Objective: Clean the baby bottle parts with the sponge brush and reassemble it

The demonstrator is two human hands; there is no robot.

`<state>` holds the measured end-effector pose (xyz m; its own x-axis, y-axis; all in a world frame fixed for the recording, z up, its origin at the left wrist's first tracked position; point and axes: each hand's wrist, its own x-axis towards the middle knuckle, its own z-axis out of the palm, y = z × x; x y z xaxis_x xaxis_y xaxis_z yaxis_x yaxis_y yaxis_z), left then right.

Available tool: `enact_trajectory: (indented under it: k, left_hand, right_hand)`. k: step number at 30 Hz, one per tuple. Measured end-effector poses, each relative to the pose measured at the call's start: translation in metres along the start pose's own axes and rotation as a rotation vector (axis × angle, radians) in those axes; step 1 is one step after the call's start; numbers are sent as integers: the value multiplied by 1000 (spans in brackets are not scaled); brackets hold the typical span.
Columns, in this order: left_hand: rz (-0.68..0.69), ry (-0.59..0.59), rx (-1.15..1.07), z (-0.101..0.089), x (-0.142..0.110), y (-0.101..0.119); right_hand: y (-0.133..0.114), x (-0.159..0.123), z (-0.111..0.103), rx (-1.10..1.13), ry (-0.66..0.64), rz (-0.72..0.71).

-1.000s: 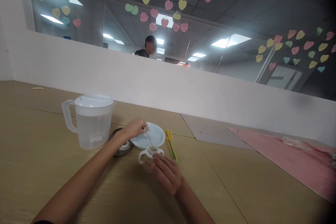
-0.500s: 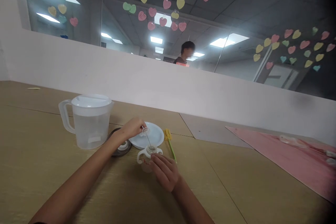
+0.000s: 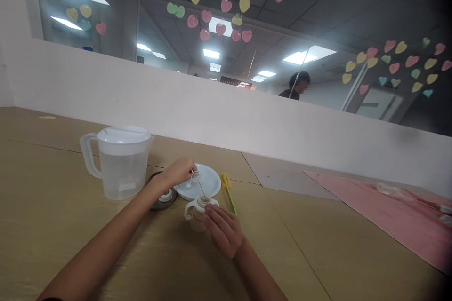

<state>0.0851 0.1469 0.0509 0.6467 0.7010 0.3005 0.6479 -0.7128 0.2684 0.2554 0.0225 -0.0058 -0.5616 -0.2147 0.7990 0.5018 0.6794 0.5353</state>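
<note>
Left of the left hand point(image 3: 178, 173) stood a lidded plastic pitcher point(image 3: 122, 174) of water, and a dark round cap point(image 3: 164, 201) lay partly behind the wrist. That hand pinched a clear disc on a thin rod point(image 3: 196, 177), which dipped into a two-handled trainer cup point(image 3: 197, 216) gripped by the right hand point(image 3: 223, 232). Beyond them lay a white plate point(image 3: 210, 181). A yellow-headed brush point(image 3: 229, 195) lay just right of the cup, and a pink sheet point(image 3: 388, 211) lay well off to the right.

Bare forearms point(image 3: 102, 244), dark sleeve edge point(image 3: 49, 299)
</note>
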Motion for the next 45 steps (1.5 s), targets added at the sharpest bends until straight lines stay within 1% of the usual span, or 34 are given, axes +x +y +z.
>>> enact_trajectory:
  k: [5,12,17,23,30,33,36,41,45]
  left_hand:
    - [-9,-3,-19,-1,-1,3]
    - [-20,-1,11,0,-1,5]
    - [29,14,8,-5,-2,7]
    - [41,28,-3,-10,-4,6]
    - [58,52,-24,-15,-4,2]
    - [67,51,-30,-16,-5,0]
    - [59,48,-11,-15,-4,1]
    - [35,24,101,-8,-2,7]
    - [51,19,105,-4,-1,8]
  right_hand:
    - [-2,1,0,-17,-4,17]
    - [-1,3,-1,-23,-9,23]
    - [-1,1,-1,-21,-4,20]
    - [-2,-2,-2,-7,-32,29]
    - [0,4,-3,10,1,11]
    - [-1,2,-3,6,-9,20]
    - [-1,0,-3,-15,-18,26]
    - [-2,2,-4,-14,-7,21]
    - [-2,1,-5,-2,-9,28]
